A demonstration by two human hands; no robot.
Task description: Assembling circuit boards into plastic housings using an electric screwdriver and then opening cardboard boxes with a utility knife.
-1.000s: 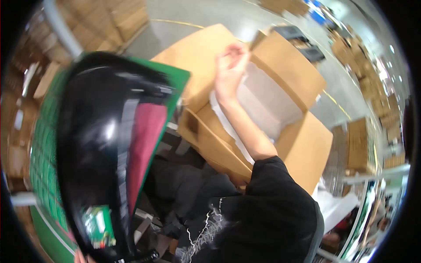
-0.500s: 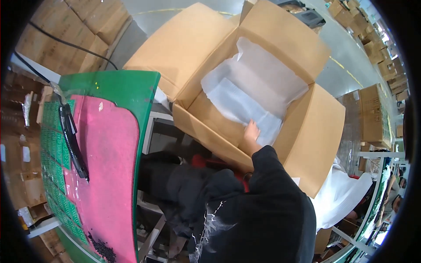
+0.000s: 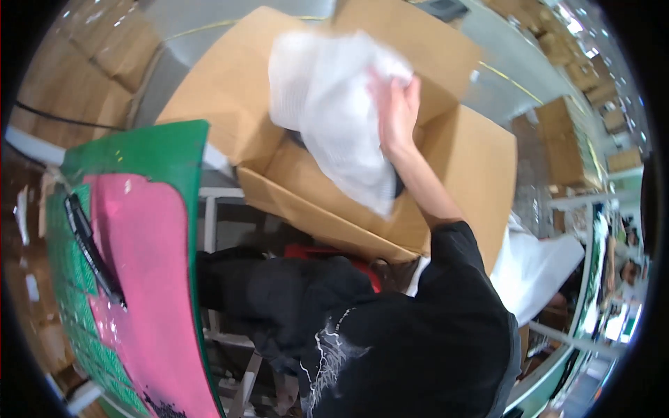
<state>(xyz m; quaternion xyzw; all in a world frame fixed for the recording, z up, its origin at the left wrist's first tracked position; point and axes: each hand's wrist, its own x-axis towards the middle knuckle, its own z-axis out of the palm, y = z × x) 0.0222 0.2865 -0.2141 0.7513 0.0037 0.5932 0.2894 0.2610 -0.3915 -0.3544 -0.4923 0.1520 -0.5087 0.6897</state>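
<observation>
My right hand (image 3: 394,111) is raised over the open cardboard box (image 3: 327,224), its fingers closed on a white translucent foam sheet (image 3: 341,104). The sheet hangs crumpled and slightly blurred across the box's opening. Dark parts of something show at the sheet's edges inside the box; what it is stays covered. The box's brown flaps are spread outward. My left hand is outside the picture.
On the left stands a green-edged bench with a pink mat (image 3: 150,258). A black electric screwdriver (image 3: 94,251) with a cable lies there, near small black pieces (image 3: 164,407). White sheeting (image 3: 536,268) hangs right of the box. Stacked cartons (image 3: 561,139) stand beyond.
My right hand has risen from low inside the box, lifting the foam sheet that lay there. Dark parts now show beneath it. The whole view has shifted somewhat.
</observation>
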